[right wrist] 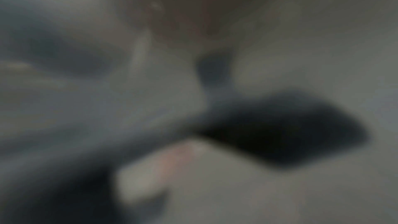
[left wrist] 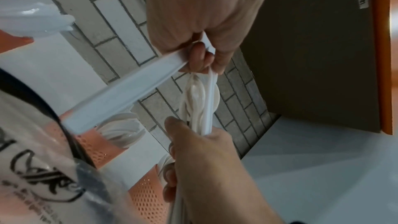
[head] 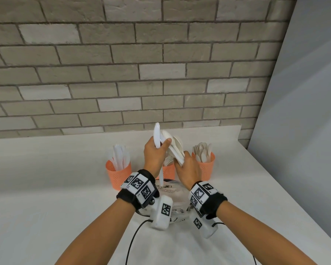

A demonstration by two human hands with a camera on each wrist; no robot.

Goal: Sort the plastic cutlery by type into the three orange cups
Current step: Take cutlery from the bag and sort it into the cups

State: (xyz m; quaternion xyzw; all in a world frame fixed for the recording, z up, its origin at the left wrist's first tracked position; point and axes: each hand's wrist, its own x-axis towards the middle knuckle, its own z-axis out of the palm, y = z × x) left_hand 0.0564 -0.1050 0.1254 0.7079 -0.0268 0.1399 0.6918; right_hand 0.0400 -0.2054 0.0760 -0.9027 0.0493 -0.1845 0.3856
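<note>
Separating mixed cutlery is the step in hand, as we judge it. We are pinching a white knife upright in the left hand, fingers curled on its blade end. We are gripping a bundle of spoons in the right hand, fingers closed round the handles; the right wrist view is too blurred to confirm this. Both hands are hovering above the middle orange cup. The left cup is already holding knives, and the right cup is holding spoons. All three are standing on the desk. Next, we judge, we are carrying the knife leftward, clear of the bundle, and lowering it handle-first into the left cup.
</note>
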